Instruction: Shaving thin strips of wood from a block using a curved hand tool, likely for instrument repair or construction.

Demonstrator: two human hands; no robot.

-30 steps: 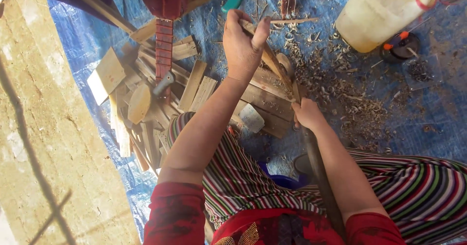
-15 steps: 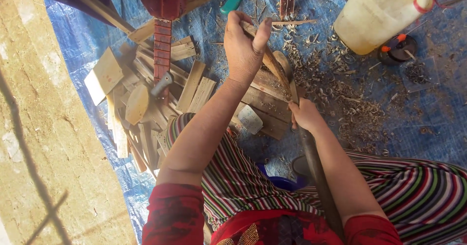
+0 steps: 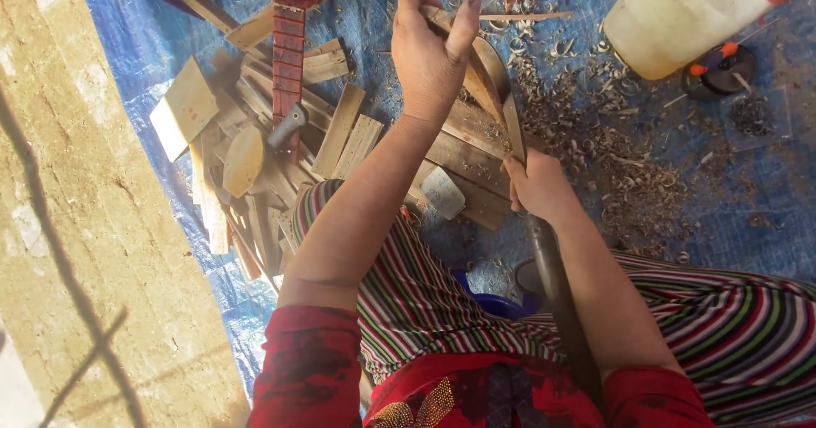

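Sitting on a blue tarp (image 3: pixel 748 198), a person seen from above works a thin curved strip of wood (image 3: pixel 486 84). The left hand (image 3: pixel 429 50) is closed around the upper end of the strip, thumb pressed against it, near the top of the view. The right hand (image 3: pixel 537 186) is wrapped tight around the handle of a long-handled blade (image 3: pixel 552 283), whose dark shaft runs back along the forearm; its metal edge lies against the lower part of the strip.

Compared with half a second ago, the left hand sits higher in the view, the right hand is slightly lower, and both grips are unchanged.

The strip stands over a pile of flat wood offcuts (image 3: pixel 340 130) spread to the left on the tarp. Curled wood shavings (image 3: pixel 612 156) lie scattered to the right. A pale plastic jug (image 3: pixel 688 11) stands at the upper right, with a small dark round object with orange knobs (image 3: pixel 718 69) just beside it. Striped trousers (image 3: pixel 731 326) and red sleeves fill the bottom of the view.
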